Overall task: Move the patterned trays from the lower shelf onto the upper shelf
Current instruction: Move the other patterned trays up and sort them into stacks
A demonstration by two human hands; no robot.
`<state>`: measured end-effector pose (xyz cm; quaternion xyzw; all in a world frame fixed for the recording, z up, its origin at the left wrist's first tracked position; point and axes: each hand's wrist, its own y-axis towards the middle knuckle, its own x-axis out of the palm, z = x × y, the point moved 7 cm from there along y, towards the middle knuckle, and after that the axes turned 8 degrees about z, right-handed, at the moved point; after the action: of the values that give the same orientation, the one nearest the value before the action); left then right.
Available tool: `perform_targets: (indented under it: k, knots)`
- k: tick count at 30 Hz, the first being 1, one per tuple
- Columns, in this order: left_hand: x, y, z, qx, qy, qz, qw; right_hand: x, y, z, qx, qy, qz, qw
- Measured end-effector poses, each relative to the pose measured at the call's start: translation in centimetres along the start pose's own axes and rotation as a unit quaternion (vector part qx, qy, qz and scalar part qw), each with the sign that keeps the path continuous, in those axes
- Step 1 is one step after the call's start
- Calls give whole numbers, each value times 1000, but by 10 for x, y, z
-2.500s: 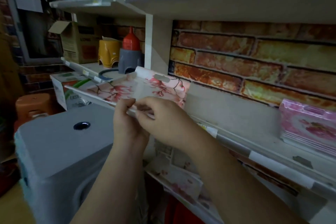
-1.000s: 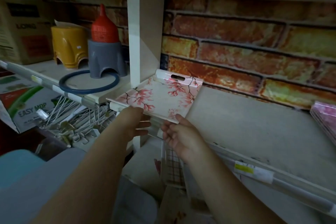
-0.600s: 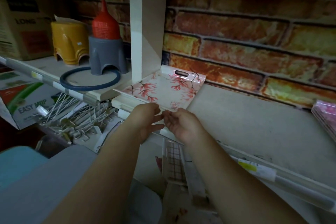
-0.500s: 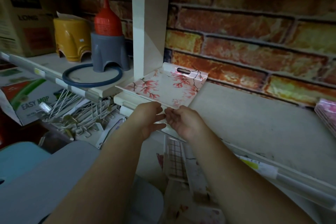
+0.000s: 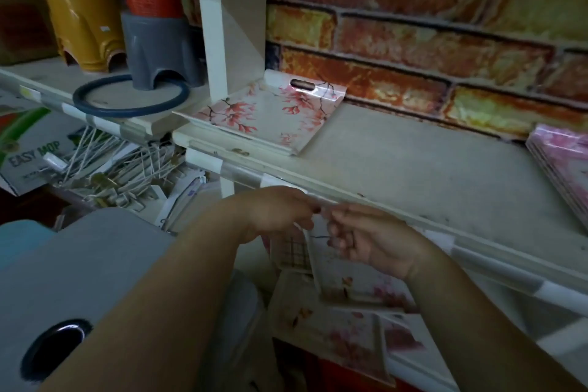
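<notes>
Trays (image 5: 331, 293) on lower shelf (image 5: 410, 366) look thin, flat, light, hard plastic, maybe slippery. Best hold: short edge, or handle slot. White with pink flowers, one with grid lines. One flower tray (image 5: 270, 111) lies flat on upper shelf (image 5: 397, 169), by white post. Left hand (image 5: 280, 210) and right hand (image 5: 366, 239) just above lower pile, fingers curled; grip on anything: cannot tell.

- Dim overall; the lower half sinks into deep shadow.
- The brick wall (image 5: 413, 41) and the upper shelf (image 5: 397, 169) catch the most light, seemingly from above.
- Both hands, left (image 5: 273, 210) and right (image 5: 366, 235), look soft with motion blur.
- Wide-angle distortion bends the shelf edges near the frame borders.
- Noise grains dark areas.
</notes>
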<state>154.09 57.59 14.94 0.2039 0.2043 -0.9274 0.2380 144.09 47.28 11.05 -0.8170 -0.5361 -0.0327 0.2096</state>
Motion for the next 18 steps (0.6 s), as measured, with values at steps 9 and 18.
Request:
perform_targets:
  k: [9,18]
  knots:
    - [102,11,11,70,350,-137,924,-90,-3,94,58,-171,182,967]
    - [150,25,-1,5,382,-138,914,-165,14,167,32,-704,83,704]
